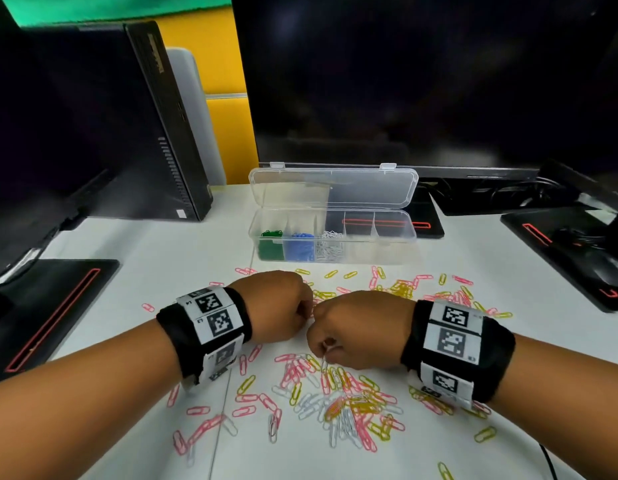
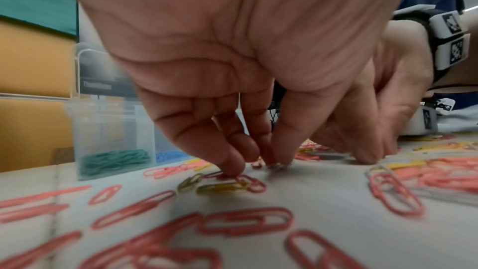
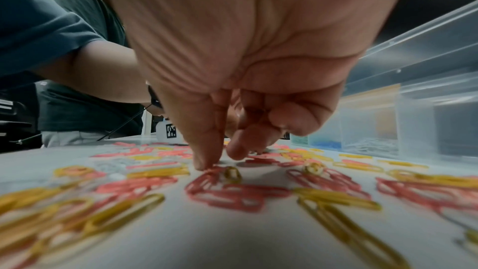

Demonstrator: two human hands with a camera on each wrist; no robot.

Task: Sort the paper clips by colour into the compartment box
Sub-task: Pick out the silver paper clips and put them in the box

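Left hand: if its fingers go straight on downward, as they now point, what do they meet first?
Probably a pink clip on the table, right under the left hand's fingertips; they look almost touching it.

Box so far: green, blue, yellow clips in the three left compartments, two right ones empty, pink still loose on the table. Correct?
One error: the third compartment holds white clips, not yellow. The head view shows green clips, blue clips, then white in the compartment box. Yellow clips lie loose on the table with the pink clips.
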